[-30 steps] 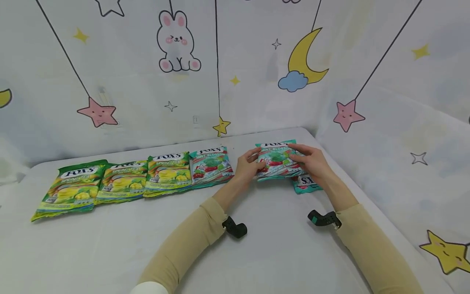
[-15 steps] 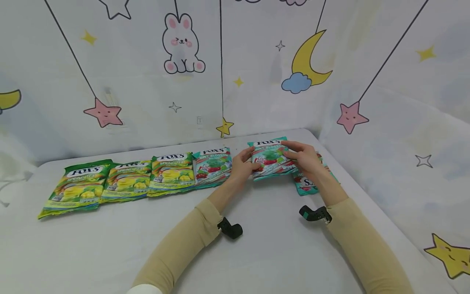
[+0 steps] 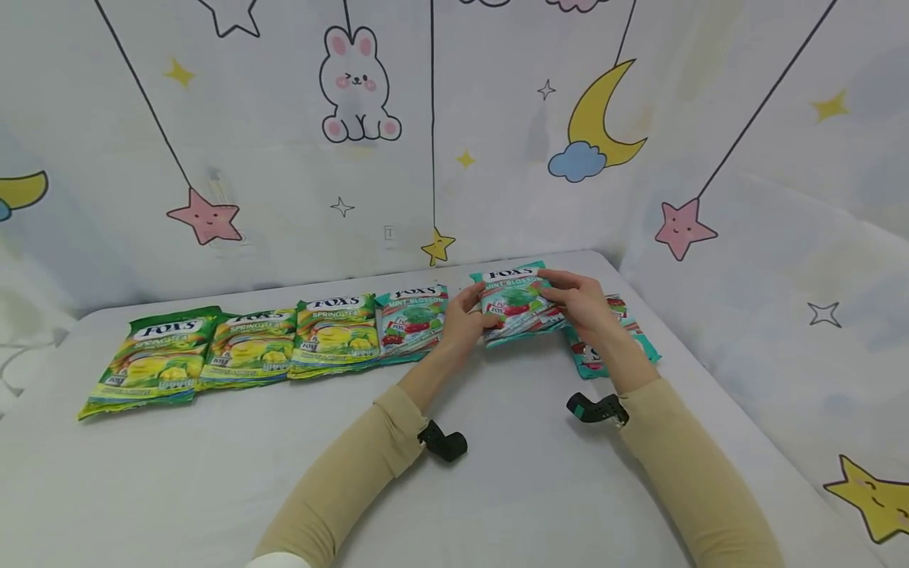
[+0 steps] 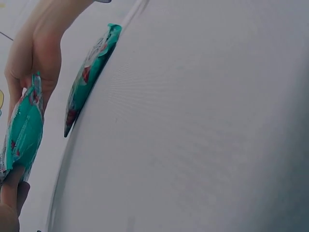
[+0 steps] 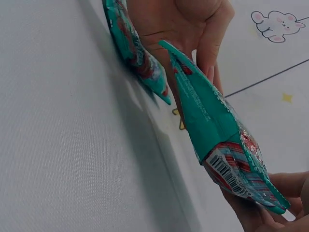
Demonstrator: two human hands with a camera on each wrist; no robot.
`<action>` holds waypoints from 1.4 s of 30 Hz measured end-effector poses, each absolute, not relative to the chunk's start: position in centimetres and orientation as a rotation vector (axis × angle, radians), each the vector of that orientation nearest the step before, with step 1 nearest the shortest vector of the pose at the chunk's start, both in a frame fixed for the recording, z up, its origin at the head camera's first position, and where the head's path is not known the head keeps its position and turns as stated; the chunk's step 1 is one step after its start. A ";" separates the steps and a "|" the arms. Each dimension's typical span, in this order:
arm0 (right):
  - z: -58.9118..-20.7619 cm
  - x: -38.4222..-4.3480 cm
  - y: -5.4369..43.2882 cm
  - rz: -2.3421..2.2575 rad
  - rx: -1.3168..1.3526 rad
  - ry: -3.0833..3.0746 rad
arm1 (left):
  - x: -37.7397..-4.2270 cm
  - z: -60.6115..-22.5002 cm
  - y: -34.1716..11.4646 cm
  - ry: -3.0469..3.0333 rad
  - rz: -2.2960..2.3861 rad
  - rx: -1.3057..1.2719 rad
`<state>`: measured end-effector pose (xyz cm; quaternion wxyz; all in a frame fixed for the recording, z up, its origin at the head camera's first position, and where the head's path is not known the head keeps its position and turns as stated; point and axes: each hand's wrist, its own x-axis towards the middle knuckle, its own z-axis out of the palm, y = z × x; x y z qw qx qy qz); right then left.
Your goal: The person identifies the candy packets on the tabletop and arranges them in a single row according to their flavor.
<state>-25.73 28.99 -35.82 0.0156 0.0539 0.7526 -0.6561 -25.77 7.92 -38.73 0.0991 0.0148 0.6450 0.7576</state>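
Note:
Between both hands is a teal bag of Fox's Mint Blossom candy (image 3: 517,304), its printed front facing me. My left hand (image 3: 463,322) grips its left side, and my right hand (image 3: 581,304) pinches its right side. Both wrist views show this bag (image 5: 205,113) raised off the white table, its teal back and barcode visible. Just left of my left hand lies another Mint Blossom bag (image 3: 412,322), at the right end of a row. Partly behind my right forearm, a third teal bag (image 3: 634,325) lies with its lettering upside down.
Three green-yellow Spring Tea candy bags, the left one (image 3: 152,359), the middle one (image 3: 248,351) and the right one (image 3: 335,338), overlap along the table's back left. A white cartoon-printed curtain (image 3: 284,189) stands behind the white table (image 3: 497,473) and along its right side.
Both hands have carried the held Mint Blossom bag left, closer to the row. More of the upside-down teal bag now shows at the right. The head view has shifted slightly.

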 end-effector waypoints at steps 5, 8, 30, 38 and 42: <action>-36.1 -26.3 28.4 -2.078 0.168 2.330 | -25.7 -38.8 7.6 1.913 2.255 0.038; -36.3 -26.5 27.9 -2.090 0.172 2.332 | -25.7 -38.8 7.4 1.934 2.249 0.033; -38.1 -27.4 25.8 -2.128 0.221 2.311 | -25.3 -39.2 6.6 2.061 2.234 -0.020; -38.9 -27.5 25.6 -2.125 0.190 2.260 | -25.0 -39.8 6.8 2.284 2.134 -0.002; -39.2 -27.5 25.6 -2.120 0.174 2.253 | -24.9 -40.1 7.0 2.324 2.122 -0.002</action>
